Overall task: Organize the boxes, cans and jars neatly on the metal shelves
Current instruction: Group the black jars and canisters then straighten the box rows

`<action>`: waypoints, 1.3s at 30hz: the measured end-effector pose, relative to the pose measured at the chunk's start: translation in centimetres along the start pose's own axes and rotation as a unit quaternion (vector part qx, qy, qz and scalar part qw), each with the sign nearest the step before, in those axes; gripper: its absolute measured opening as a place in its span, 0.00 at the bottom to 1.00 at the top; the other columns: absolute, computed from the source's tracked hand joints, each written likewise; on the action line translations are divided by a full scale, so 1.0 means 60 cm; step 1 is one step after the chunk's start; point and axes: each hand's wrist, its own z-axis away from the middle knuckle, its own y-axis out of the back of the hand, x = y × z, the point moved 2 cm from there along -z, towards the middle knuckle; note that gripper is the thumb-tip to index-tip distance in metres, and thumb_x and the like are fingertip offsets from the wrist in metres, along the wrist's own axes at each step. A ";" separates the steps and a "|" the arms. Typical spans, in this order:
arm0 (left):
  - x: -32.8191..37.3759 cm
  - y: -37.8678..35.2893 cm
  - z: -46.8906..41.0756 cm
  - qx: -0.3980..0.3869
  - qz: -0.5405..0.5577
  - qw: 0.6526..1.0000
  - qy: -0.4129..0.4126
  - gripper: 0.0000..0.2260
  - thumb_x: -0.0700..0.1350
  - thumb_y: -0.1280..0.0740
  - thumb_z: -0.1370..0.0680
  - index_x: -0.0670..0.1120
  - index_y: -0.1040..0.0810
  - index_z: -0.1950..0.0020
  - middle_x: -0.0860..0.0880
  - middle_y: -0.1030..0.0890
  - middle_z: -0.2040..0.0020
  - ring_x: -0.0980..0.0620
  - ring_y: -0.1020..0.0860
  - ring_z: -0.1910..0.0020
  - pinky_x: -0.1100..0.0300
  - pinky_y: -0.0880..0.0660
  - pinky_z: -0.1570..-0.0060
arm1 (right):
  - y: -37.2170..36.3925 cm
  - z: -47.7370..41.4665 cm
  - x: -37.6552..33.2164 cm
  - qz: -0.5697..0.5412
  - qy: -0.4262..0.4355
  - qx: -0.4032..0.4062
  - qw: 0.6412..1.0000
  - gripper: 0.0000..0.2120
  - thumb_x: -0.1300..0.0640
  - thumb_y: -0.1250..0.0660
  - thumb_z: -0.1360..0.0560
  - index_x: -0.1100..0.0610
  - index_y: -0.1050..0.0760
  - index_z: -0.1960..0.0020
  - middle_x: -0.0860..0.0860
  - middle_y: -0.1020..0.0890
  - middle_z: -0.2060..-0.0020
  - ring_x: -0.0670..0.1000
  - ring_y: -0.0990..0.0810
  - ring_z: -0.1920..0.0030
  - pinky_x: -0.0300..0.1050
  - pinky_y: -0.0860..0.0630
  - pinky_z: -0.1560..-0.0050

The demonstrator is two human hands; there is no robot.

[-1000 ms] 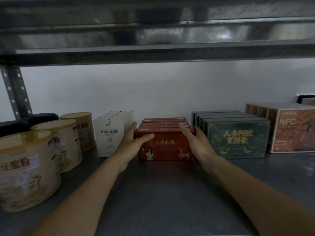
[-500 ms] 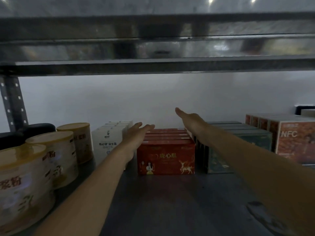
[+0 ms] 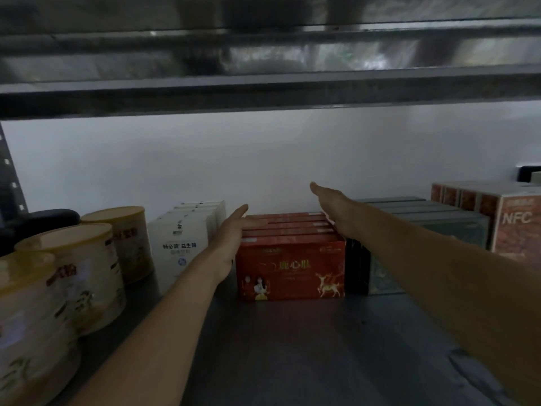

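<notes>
In the centre of the frame a row of red boxes (image 3: 289, 271) stands on the metal shelf (image 3: 292, 353), one behind the other. The left hand (image 3: 231, 230) reaches along the left side of this row with straight fingers and holds nothing. The right hand (image 3: 336, 206) stretches over the right top edge of the row, also flat and released. I cannot tell if the hands touch the boxes. Left of the row stand white boxes (image 3: 187, 244) and gold-lidded cans (image 3: 87, 259). At the right are dark green boxes (image 3: 439, 227), then orange boxes (image 3: 515, 230).
</notes>
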 end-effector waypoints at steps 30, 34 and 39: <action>0.005 0.001 0.012 -0.004 -0.043 0.999 -0.030 0.27 0.49 0.33 0.22 0.52 0.36 0.24 0.46 0.26 0.33 0.50 0.23 0.42 0.54 0.25 0.42 | -0.002 -0.006 -0.004 0.075 0.036 0.027 0.996 0.39 0.40 0.40 0.21 0.64 0.48 0.22 0.58 0.42 0.23 0.58 0.39 0.25 0.50 0.41 0.28; 0.027 0.003 0.014 0.037 -0.149 0.983 -0.104 0.24 0.52 0.32 0.23 0.54 0.31 0.28 0.51 0.29 0.31 0.52 0.29 0.34 0.53 0.30 0.35 | -0.002 0.015 -0.021 0.122 0.092 0.030 0.988 0.39 0.39 0.37 0.22 0.62 0.45 0.22 0.56 0.39 0.23 0.56 0.37 0.26 0.46 0.39 0.30; 0.022 0.008 0.019 0.036 -0.230 0.963 -0.135 0.22 0.54 0.32 0.23 0.54 0.28 0.30 0.51 0.29 0.30 0.52 0.30 0.32 0.51 0.33 0.31 | 0.006 0.072 -0.033 0.205 0.165 0.010 0.965 0.36 0.40 0.36 0.23 0.58 0.41 0.23 0.53 0.36 0.25 0.53 0.34 0.28 0.42 0.38 0.34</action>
